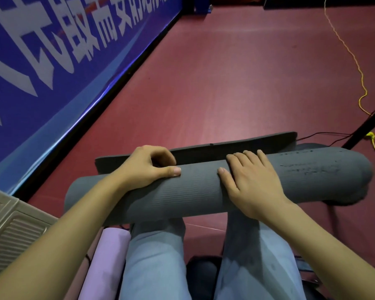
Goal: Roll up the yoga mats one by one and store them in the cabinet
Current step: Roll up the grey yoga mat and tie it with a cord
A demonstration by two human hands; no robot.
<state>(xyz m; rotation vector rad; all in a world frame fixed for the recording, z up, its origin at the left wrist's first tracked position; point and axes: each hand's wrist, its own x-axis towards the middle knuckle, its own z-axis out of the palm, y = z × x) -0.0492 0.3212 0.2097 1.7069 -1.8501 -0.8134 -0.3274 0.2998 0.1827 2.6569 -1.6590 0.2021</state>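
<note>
— Where do we have the grey yoga mat [204,189] now?

— It lies across our knees, nearly all rolled into a thick tube, with only a short flat tail [225,146] left on the red floor [225,72] just beyond the roll.

— And our hands?

— Our left hand [147,167] sits on top of the roll near its left half, fingers curled over the far side and thumb pressed along the top, so it grips the mat. Our right hand [251,180] lies flat on the roll, fingers straight and spread, pressing down without curling round it.

— Anything beside us?

— A lilac rolled mat [110,256] lies by our left leg, a beige ribbed panel [11,226] at far left, a blue banner [52,61] along the wall, and a yellow cord [355,68] trails across the floor on the right.
</note>
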